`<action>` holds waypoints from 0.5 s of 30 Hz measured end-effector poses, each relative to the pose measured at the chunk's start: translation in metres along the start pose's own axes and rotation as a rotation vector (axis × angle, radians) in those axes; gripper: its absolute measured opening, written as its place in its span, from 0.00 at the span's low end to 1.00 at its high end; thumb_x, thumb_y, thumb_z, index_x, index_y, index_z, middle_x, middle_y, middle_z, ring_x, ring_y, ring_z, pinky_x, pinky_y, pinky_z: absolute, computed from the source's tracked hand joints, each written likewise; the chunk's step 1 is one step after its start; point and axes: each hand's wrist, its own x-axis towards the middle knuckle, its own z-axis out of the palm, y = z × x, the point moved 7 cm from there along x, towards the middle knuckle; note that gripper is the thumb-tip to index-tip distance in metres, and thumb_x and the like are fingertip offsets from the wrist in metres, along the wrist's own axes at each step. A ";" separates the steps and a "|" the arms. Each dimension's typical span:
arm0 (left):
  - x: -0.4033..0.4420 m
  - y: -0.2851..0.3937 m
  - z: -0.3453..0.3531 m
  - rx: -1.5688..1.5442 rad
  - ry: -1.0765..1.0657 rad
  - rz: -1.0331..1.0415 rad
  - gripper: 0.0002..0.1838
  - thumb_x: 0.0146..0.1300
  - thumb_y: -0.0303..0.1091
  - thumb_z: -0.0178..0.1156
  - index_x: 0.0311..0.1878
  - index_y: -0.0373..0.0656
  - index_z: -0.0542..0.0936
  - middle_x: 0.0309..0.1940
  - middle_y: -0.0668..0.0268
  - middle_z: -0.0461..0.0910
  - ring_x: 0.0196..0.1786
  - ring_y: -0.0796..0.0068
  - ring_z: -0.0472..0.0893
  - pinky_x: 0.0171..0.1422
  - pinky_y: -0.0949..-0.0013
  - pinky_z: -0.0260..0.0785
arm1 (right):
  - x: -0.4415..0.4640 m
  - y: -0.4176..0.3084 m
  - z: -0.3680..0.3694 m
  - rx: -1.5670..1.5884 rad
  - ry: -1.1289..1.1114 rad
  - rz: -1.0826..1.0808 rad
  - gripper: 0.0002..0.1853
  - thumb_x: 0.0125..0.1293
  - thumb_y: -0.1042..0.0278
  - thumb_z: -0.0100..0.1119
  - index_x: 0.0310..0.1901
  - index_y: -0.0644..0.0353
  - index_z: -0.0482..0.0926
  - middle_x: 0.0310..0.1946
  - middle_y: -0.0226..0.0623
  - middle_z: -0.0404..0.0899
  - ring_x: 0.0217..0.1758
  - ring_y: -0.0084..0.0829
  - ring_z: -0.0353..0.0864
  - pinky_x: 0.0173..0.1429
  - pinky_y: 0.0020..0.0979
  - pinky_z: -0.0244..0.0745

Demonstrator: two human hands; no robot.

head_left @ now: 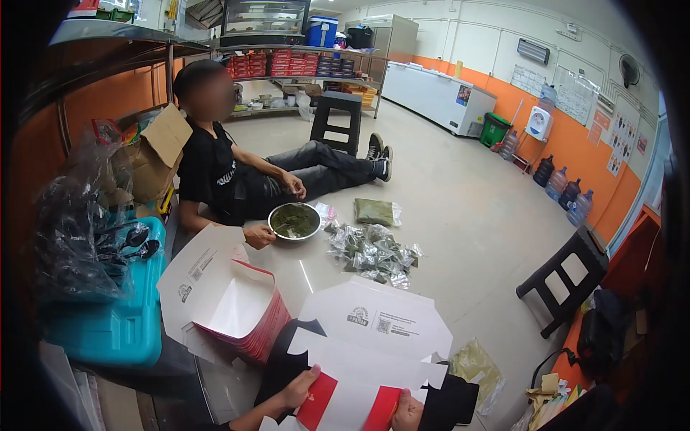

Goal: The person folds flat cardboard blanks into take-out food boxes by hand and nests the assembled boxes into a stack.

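A flattened white-and-red cardboard food box point(366, 352) lies across my lap, its printed lid panel pointing away from me. My left hand point(298, 388) pinches the red flap on its left side. Around the edge of the other red flap, my right hand point(407, 414) is closed with the thumb on top. To the left stands a stack of nested, formed boxes point(248, 309), the top one open with a white inside and its printed lid point(198, 276) tilted back.
A person point(215, 158) sits on the floor with a hand at a metal bowl point(295, 221) of green leafy food. Small green-filled packets point(377, 253) and a larger flat green bag point(376, 212) lie nearby. A teal bin point(118, 323) stands left, a black stool point(568, 276) right.
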 end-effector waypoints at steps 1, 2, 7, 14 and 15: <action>-0.002 0.014 0.007 0.000 -0.001 0.001 0.28 0.72 0.50 0.34 0.32 0.36 0.76 0.23 0.70 0.76 0.26 0.84 0.74 0.33 0.79 0.65 | 0.001 0.000 0.001 0.004 0.001 0.001 0.18 0.67 0.57 0.51 0.28 0.65 0.73 0.15 0.33 0.68 0.17 0.26 0.64 0.22 0.29 0.60; -0.007 0.042 0.024 0.126 -0.046 0.045 0.27 0.72 0.48 0.35 0.31 0.36 0.76 0.21 0.69 0.75 0.26 0.83 0.73 0.33 0.78 0.65 | 0.001 0.001 0.001 0.005 0.003 0.005 0.18 0.67 0.57 0.51 0.28 0.65 0.73 0.14 0.33 0.68 0.16 0.26 0.63 0.22 0.29 0.60; -0.008 0.053 0.030 0.396 -0.056 0.072 0.25 0.73 0.45 0.37 0.30 0.36 0.75 0.20 0.69 0.73 0.24 0.83 0.71 0.33 0.77 0.65 | 0.001 0.004 -0.003 0.020 0.027 0.024 0.19 0.68 0.57 0.50 0.25 0.64 0.73 0.13 0.32 0.66 0.15 0.24 0.62 0.20 0.29 0.58; -0.009 0.051 0.041 0.476 -0.009 0.074 0.27 0.71 0.48 0.41 0.28 0.33 0.74 0.19 0.69 0.73 0.23 0.85 0.72 0.29 0.78 0.70 | 0.002 0.001 -0.003 0.014 0.063 0.012 0.21 0.68 0.57 0.49 0.22 0.63 0.73 0.11 0.30 0.65 0.13 0.23 0.60 0.18 0.28 0.56; -0.010 0.053 0.043 0.502 0.003 0.101 0.26 0.71 0.47 0.42 0.27 0.33 0.75 0.19 0.68 0.73 0.23 0.86 0.73 0.28 0.78 0.70 | 0.001 -0.016 -0.005 -0.139 0.203 -0.140 0.24 0.69 0.57 0.48 0.16 0.62 0.67 0.09 0.30 0.61 0.13 0.23 0.56 0.18 0.30 0.52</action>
